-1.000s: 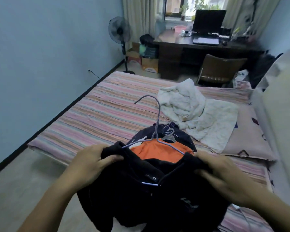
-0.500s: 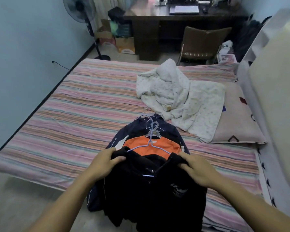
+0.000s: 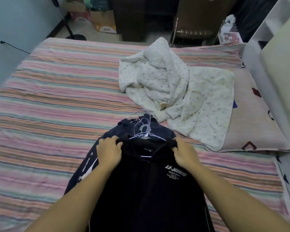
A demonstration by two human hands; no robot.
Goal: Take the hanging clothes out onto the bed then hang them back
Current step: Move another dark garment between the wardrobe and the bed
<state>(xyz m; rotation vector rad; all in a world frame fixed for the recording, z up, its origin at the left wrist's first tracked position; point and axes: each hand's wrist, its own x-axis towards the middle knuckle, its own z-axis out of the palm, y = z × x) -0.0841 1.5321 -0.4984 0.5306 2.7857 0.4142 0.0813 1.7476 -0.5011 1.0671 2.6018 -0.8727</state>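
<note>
While your left hand (image 3: 109, 151) grips the left shoulder of the black jacket (image 3: 151, 190) and your right hand (image 3: 184, 154) grips its right shoulder, fingers curled into the fabric on both sides, the jacket lies on top of a navy jacket (image 3: 107, 139) on the striped bed (image 3: 57, 101). A cluster of pale wire hangers (image 3: 145, 129) pokes out at the collars, hooks pointing toward the far side of the bed. Just beyond them, a crumpled white blanket (image 3: 171, 87) touches the navy collar and spreads over a pink pillow (image 3: 251, 124) to your right. The striped sheet to your left is bare all the way to the bed's left edge beside the blue wall (image 3: 15, 30). A white headboard (image 3: 266, 61) bounds the right side.
</note>
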